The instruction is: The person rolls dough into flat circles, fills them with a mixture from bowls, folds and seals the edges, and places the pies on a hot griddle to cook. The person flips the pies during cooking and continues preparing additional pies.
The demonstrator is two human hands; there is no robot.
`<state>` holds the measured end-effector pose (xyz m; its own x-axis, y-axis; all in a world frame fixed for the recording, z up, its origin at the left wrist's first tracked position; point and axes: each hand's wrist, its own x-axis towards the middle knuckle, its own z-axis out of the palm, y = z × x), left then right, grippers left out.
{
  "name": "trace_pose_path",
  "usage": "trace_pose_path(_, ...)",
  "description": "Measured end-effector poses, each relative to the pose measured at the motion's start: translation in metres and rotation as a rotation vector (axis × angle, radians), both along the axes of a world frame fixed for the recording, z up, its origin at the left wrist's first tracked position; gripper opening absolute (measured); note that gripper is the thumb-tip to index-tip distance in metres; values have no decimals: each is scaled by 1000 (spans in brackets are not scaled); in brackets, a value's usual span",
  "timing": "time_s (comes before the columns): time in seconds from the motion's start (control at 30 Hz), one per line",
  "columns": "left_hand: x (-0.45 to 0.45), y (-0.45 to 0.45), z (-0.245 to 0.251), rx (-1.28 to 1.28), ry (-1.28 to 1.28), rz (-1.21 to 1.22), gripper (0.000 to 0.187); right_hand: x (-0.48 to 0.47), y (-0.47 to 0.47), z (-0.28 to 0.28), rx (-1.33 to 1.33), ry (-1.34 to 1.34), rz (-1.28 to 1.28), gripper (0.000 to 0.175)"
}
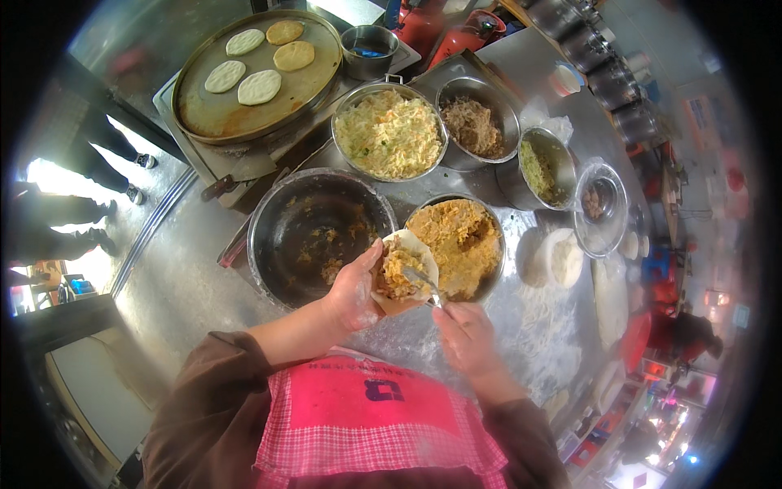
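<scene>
My left hand cups a round dough wrapper with a heap of yellowish filling on it. A metal spoon is in my right hand, its bowl pressed against the filling. Just beyond the wrapper, to the right, stands a metal bowl of orange-yellow filling. To the left, partly behind my left hand, is a large dark bowl with scraps of filling stuck to its inside.
A round griddle with several flat dough cakes stands at the back left. Behind the bowls are a pot of shredded vegetables, a pot of brownish filling and a pot of green filling. Flour lies on the metal table at right.
</scene>
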<state>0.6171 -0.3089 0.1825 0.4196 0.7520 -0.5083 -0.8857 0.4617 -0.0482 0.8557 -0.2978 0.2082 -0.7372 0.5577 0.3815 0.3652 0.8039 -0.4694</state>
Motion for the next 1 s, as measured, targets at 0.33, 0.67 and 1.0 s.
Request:
trace_pose_path(0.33,-7,-5,-8,-5,92,-32,50,-10,8,27,27,-60,127,48)
trace_pose_path(0.67,-13,1,-9,136,-84,8,56,1,-3,11,-507,342,-249,35)
trace_pose_path(1.0,-28,-18,-16,-15,180,22,45,137,33,-8,-672,789,-1168,34)
